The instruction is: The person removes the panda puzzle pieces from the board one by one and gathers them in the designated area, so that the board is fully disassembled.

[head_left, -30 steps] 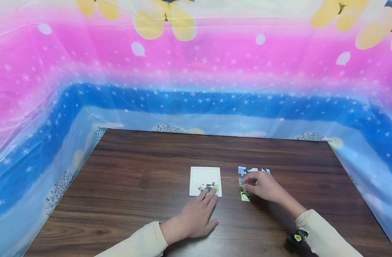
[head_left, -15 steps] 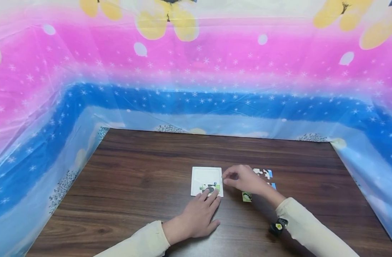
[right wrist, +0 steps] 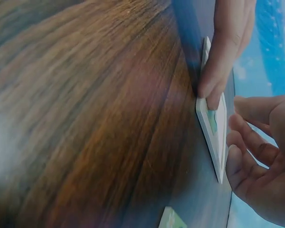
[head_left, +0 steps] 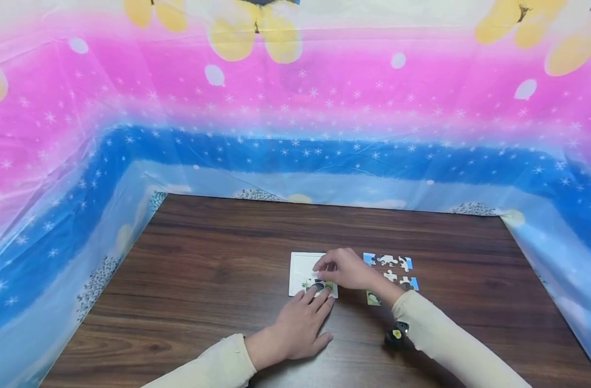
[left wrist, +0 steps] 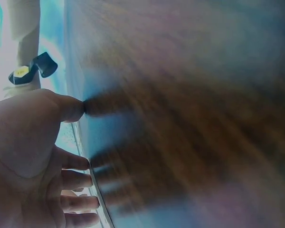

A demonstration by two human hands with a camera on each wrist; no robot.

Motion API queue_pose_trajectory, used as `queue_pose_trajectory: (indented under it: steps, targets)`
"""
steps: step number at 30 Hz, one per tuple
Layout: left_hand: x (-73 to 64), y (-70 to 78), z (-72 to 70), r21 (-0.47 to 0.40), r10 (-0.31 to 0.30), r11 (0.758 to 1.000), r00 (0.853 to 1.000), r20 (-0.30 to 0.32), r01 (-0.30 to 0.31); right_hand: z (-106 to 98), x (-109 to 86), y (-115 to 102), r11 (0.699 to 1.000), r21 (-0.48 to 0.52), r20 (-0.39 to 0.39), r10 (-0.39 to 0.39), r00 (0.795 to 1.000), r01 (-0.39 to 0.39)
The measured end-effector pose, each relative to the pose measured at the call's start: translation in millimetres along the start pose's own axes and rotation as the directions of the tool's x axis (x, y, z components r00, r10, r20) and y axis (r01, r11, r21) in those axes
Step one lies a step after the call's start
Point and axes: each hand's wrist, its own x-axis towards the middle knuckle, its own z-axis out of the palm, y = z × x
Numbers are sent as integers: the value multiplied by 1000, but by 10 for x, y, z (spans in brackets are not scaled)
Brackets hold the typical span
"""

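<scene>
A square white puzzle tray lies on the table with joined panda jigsaw pieces along its near side. My left hand rests palm down, its straight fingertips on the tray's near edge and those pieces. Over the tray's right half is my right hand, thumb and fingers curled together in a pinch on a small jigsaw piece, mostly hidden by the fingers. In the right wrist view, the curled right hand is just above the tray, beside the left fingers.
Several loose jigsaw pieces lie right of the tray, one green piece nearest me, partly by the right forearm. The brown wooden table is enclosed by a patterned cloth at the back and sides.
My right hand has moved left from the loose pieces to above the tray, and the middle-left loose piece is gone from its spot. The left hand has stayed on the tray.
</scene>
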Motion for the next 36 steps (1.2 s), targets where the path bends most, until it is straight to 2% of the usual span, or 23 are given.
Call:
queue_pose_trajectory:
  steps: [5,12,24,36]
  targets:
    - [-2,-2,5,7,-1,1000,1000,-5,1,59,56,-19,1000,-12,28,-25,999,25]
    - [-5,-8,1,-3,-5,1000,1000,31,5,95,107,-57,999,-29,72,-11,997,13]
    - [-29,55,11,31,-3,1000,1000,18,3,103,119,-82,1000,-26,75,13,997,-11]
    - [-16,109,-13,-34,2,999,999,37,0,123,131,-83,1000,-21,56,3,998,-2]
